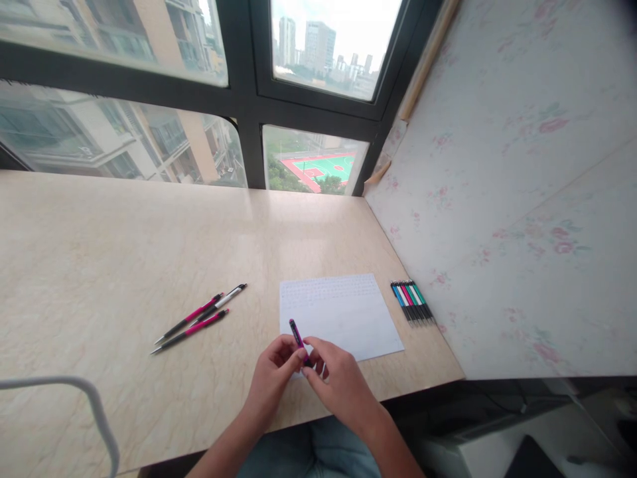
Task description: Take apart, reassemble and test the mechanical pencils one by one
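Observation:
Both my hands meet over the near edge of a beige desk [99, 265] and pinch one pink-and-black pen [296, 333]. My left hand [273, 375] grips its lower part and my right hand [334, 375] closes on it from the right, so the pen's tip is hidden. Its pink top sticks up over a white sheet of paper [343, 313] with faint lines of writing along the top. Three pens [199, 317] lie loose on the desk to the left, two pink and one white. A neat row of several coloured pens [412, 302] lies right of the paper.
A wall with flowered covering [497, 199] closes off the desk's right side. Dark-framed windows [249, 99] run along the back. A white curved bar [94, 405] shows at the near left. My lap in blue fabric [308, 451] is below the desk edge.

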`<state>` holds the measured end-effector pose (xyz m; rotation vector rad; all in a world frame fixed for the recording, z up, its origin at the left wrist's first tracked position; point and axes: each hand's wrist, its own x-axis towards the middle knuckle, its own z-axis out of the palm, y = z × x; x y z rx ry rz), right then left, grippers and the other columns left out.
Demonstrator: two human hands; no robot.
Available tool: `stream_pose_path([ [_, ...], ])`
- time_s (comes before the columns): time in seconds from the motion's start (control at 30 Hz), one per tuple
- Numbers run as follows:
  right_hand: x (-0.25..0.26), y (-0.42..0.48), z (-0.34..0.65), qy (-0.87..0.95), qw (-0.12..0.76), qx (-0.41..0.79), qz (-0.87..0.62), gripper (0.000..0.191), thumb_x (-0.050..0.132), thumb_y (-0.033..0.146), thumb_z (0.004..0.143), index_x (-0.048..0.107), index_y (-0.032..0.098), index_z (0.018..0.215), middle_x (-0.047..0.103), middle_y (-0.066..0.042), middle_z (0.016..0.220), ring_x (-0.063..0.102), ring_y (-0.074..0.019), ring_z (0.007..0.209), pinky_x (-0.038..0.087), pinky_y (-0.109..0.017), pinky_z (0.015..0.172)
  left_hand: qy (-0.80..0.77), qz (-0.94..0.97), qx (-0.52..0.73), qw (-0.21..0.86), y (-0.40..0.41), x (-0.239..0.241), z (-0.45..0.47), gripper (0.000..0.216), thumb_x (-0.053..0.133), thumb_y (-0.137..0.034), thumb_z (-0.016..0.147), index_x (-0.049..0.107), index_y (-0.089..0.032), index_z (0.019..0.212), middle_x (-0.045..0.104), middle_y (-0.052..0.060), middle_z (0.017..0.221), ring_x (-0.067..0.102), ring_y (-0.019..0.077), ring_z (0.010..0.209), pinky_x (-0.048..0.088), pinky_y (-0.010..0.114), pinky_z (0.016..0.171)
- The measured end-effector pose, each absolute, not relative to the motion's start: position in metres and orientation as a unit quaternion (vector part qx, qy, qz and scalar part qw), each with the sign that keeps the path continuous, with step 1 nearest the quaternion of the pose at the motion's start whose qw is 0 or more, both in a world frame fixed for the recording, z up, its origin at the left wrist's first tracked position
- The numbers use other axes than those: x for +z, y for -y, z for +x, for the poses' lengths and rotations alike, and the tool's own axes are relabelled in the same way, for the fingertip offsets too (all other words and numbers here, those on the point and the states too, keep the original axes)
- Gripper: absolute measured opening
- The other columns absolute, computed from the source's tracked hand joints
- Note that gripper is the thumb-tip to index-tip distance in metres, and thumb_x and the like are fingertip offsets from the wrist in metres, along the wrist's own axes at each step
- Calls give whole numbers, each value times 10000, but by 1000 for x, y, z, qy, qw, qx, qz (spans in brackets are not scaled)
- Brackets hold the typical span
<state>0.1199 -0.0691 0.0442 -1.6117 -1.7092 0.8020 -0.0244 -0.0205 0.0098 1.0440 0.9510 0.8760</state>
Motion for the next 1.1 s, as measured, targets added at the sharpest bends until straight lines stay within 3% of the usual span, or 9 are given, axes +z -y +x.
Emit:
stream_pose_path([
  [0.17,43,70,126,614,356,351,-611,379,559,144,836,582,221,1206,671,-19,847,617,-148,703,498,-254,629,-427,466,387,671,21,14,-24,190,727,-355,750,665,-181,792,628,-10,658,548,146,618,449,261,634],
  [0.47,32,66,137,406,525,493,-563,214,611,265,828,521,203,1012,674,-49,889,643,-172,740,490,-245,542,-420,452,373,693,25,22,-21,230,724,-399,757,681,-180,808,677,37,719,583,166,646,463,272,636],
  [0.73,32,67,137,399,532,501,-553,208,644,260,818,528,196,979,675,-49,918,645,-183,810,507,-279,643,-381,468,346,718,29,16,-19,207,764,-358,722,688,-180,796,651,20,690,580,158,646,444,255,610],
  [0.83,30,66,138,399,540,488,-558,389,629,255,837,473,201,1190,672,-50,937,645,-177,799,510,-285,648,-383,466,337,723,30,15,-19,206,770,-345,716,696,-179,812,649,15,666,581,156,642,449,261,625],
  [0.97,28,63,138,402,550,462,-569,773,626,250,845,177,245,1475,664,-31,929,626,-152,702,512,-282,618,-385,467,330,724,31,16,-18,213,773,-344,712,699,-175,820,655,20,672,590,158,642,455,265,629],
  [1.1,29,60,141,386,570,465,-556,805,661,274,824,195,255,1480,661,-23,892,613,-148,663,511,-266,565,-394,470,333,716,31,16,-18,205,755,-353,730,696,-179,822,664,25,685,596,163,642,457,262,614],
])
